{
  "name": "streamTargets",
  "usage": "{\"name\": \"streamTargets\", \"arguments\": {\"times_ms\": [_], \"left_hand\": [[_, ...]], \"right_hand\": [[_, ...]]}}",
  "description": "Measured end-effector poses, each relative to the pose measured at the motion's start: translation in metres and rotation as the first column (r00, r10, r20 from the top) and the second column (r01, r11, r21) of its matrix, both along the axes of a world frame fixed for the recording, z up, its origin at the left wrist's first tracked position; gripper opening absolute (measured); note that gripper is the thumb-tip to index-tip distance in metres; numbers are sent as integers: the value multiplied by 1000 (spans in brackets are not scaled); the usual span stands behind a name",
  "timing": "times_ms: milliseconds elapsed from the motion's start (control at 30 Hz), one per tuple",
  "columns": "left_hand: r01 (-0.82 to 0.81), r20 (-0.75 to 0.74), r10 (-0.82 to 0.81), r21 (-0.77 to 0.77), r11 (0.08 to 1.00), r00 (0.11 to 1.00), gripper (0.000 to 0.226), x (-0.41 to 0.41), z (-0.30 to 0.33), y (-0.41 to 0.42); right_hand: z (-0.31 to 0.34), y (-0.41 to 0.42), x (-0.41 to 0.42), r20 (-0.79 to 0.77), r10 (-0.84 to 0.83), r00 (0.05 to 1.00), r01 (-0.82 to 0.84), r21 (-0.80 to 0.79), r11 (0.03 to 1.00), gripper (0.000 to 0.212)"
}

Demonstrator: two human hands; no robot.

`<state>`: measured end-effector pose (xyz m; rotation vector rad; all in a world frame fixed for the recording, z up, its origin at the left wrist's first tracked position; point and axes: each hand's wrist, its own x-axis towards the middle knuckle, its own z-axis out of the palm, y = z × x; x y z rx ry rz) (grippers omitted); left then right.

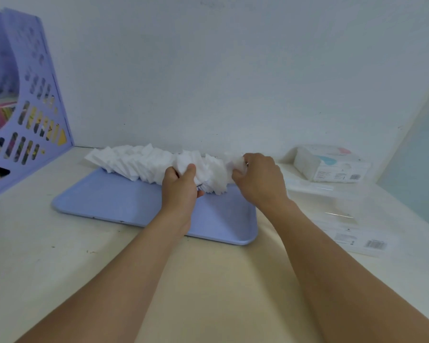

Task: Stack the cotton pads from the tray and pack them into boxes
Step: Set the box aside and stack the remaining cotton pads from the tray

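Head view shows a row of white cotton pads [144,162] lying along the far edge of a light blue tray [114,199], close to the pale wall [208,70]. The pads are square, thin and soft, and they overlap each other like fallen cards, so the row looks ragged, with many corners pointing up. The left end of the row hangs over the tray's rim and reaches the cream counter [208,280].

The left hand [181,188] is at the middle of the row. Its grip is closed on a bunch of pads: the thumb presses on top and the fingers curl under them, so the bunch is squeezed and a little raised from the tray. The right hand [258,180] is at the right end of the row. Its fingers are curled and they pinch a small crumpled group of pads near the wall.

To the right of the tray, on the counter, stands a box of pads [332,167], white with blue and pink marks and a barcode. Nearer to the person lie clear plastic boxes [344,219] with labels; how many there are I cannot tell. At the far left stands a purple file holder [35,115] with slots in its side.
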<state>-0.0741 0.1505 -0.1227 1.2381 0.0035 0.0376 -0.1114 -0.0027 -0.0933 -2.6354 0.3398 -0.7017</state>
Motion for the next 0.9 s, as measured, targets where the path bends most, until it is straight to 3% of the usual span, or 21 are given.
{"name": "streamTargets", "arguments": {"times_ms": [267,333,400,467,533,633,700,900], "left_hand": [[-19,-5,19,4,1000,1000,3,-5,4,3],[-34,19,33,49,998,999,8,-7,5,4],[-26,60,21,84,996,998,14,-10,6,4],[27,80,-33,66,997,996,15,-13,8,3],[143,38,-142,-34,989,989,12,-18,12,0],[281,-21,-289,-165,945,957,15,-23,14,-5],[272,-32,-279,-143,952,960,16,-24,12,-6],[-50,47,49,1,999,998,29,-17,19,5]], "right_hand": [[15,-8,-11,153,29,988,-72,285,956,32],[27,-8,-19,206,91,974,-195,568,799,25],[37,-6,-34,217,232,948,-310,790,529,16],[38,-2,-48,201,406,891,-341,888,309,16],[34,2,-53,220,475,852,-339,924,179,18],[34,5,-49,266,398,878,-317,946,67,10],[34,5,-49,271,377,886,-319,945,69,12],[33,-1,-53,213,433,876,-234,972,-5,6]]}}
